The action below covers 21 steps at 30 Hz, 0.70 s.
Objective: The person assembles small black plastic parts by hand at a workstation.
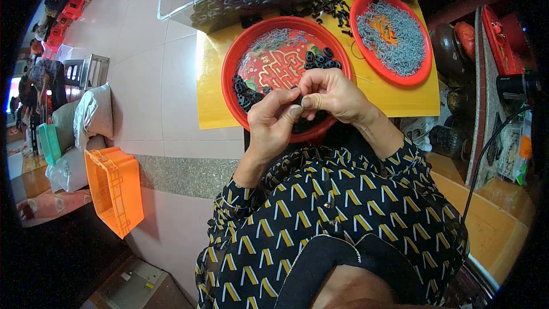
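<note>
My left hand [271, 121] and my right hand [337, 98] meet over the near part of a red round tray [231, 57]. Both are closed in a pinch, thumbs and forefingers together around a small black plastic part [297, 100], mostly covered by the fingertips. Small black oval parts with holes [319, 59] lie in the tray at the right, with more at its left and under my hands. A thin scatter of small silver screws [277, 39] lies at the tray's far side. To the right, a smaller red tray [421, 74] holds many silver screws [405, 46].
Both trays stand on a yellow table [214, 103]. Behind them are clear plastic bins [164, 3] of black parts, with loose black pieces [333, 6] spilled alongside. An orange crate [128, 191] and stuffed sacks [94, 111] stand on the floor at left. A black cable [479, 169] hangs at right.
</note>
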Motion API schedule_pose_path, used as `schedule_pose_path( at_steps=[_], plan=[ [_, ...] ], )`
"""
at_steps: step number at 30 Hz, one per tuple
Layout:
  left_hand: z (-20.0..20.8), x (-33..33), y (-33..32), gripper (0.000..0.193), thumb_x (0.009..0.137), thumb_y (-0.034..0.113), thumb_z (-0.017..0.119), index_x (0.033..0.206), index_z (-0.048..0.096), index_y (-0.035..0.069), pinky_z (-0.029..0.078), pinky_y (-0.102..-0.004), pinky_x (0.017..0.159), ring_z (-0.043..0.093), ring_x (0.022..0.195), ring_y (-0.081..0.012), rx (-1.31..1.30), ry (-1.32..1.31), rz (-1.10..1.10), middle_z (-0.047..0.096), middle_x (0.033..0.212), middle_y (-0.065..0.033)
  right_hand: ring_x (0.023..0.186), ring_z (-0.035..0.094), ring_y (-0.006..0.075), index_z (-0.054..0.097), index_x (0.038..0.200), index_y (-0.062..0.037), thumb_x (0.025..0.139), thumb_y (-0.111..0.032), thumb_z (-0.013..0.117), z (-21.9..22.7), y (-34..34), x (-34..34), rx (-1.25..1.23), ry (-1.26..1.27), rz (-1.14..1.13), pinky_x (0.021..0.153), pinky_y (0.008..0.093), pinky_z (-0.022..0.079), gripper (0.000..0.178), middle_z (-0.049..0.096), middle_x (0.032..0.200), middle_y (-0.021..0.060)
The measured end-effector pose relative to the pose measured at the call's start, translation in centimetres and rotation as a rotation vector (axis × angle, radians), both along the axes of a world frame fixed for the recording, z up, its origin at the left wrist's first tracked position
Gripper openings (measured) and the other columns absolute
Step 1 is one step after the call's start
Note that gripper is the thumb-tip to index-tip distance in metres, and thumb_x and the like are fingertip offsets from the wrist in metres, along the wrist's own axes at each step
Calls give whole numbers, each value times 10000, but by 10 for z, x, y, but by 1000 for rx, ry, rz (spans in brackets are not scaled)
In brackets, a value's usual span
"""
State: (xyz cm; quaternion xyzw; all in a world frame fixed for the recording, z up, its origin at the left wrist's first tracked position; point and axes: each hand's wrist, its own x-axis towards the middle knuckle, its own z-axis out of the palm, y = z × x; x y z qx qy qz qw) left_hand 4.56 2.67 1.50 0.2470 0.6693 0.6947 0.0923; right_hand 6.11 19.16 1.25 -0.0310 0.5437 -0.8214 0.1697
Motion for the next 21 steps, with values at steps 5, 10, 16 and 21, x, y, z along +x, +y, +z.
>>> schedule_pose_path(
  at_steps=[5, 10, 16, 21],
  plan=[
    [-13, -2, -1, 234, 775, -16, 561, 1006, 532, -32, 467, -209, 620, 569, 706, -99, 199, -272, -30, 592, 810, -59, 612, 566, 105, 528, 822, -9, 763, -121, 619, 4, 0, -2, -81, -75, -25, 542, 197, 481, 156, 560, 722, 40],
    [-16, -3, -5, 270, 775, 1, 574, 1039, 522, -19, 458, -198, 637, 553, 742, -88, 289, -310, -29, 592, 864, -58, 643, 580, 124, 549, 873, 9, 793, -134, 585, 3, 2, 1, -156, -164, -50, 562, 208, 493, 167, 573, 737, 57],
    [-15, -2, -10, 277, 772, -1, 578, 1042, 520, -21, 452, -193, 654, 541, 758, -80, 212, -280, 1, 580, 855, -39, 614, 567, 102, 553, 863, 12, 799, -138, 577, 11, -4, 6, 48, -48, -58, 525, 195, 469, 165, 572, 719, 54],
    [-15, -2, -10, 275, 770, -10, 574, 1039, 520, -28, 463, -205, 665, 551, 759, -94, 213, -306, -12, 581, 867, -54, 586, 557, 92, 557, 846, 17, 808, -137, 563, 14, -6, 5, 113, -57, -41, 508, 194, 460, 159, 565, 687, 46]
  ],
)
